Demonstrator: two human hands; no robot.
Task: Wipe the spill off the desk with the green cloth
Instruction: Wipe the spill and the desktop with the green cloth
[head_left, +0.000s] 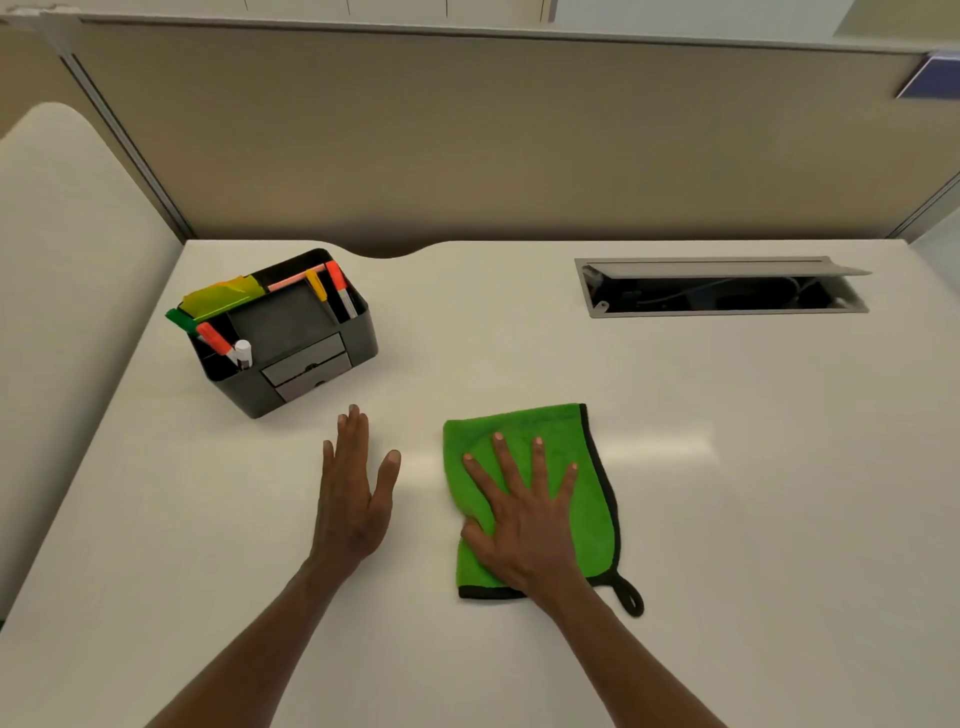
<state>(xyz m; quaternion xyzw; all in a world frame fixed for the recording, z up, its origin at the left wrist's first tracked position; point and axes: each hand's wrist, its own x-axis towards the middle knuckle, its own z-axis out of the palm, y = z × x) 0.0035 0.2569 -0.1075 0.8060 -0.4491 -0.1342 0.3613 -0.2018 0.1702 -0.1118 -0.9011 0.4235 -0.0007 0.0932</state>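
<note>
Here, a person's right hand lies flat on the green cloth, fingers straight and spread, palm pressing the fabric onto the white desk. The cloth is folded, edged in black trim, with a small black hanging loop poking out at its near right corner, just beside the wrist. The left hand is released too, fingers straight and close together, thumb apart, resting on or just over the bare desk just left of the cloth and holding nothing; whether it touches the surface cannot be told. Between the left hand and the cloth a faint glossy patch shows on the desk; whether it is liquid or only reflected light cannot be told. Beyond the left hand, to the far left of the cloth, stands a black desk organiser with two small front drawers, holding orange and green markers and yellow-green sheets. To the far right of the cloth, a cable hatch in the desk is open, its grey lid raised. A beige partition runs behind the desk.
</note>
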